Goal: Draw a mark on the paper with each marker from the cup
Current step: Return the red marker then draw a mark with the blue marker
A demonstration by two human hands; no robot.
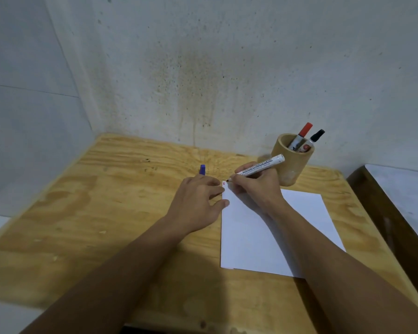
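Observation:
A white sheet of paper [256,237] lies on the plywood table [106,213]. My right hand [253,186] grips a white marker [263,166], its tip touching the paper's far left corner beside a small red mark [224,183]. My left hand [198,201] rests on the table at the paper's left edge, fingers pressing the corner, and pinches a blue cap [202,169] that sticks up behind the fingers. A bamboo cup [291,162] stands behind the paper and holds a red-capped marker [303,135] and a black-capped marker [315,137].
The table sits in a corner between two stained grey walls. A dark wooden piece with a pale top [401,201] stands right of the table. The table's left half is bare wood.

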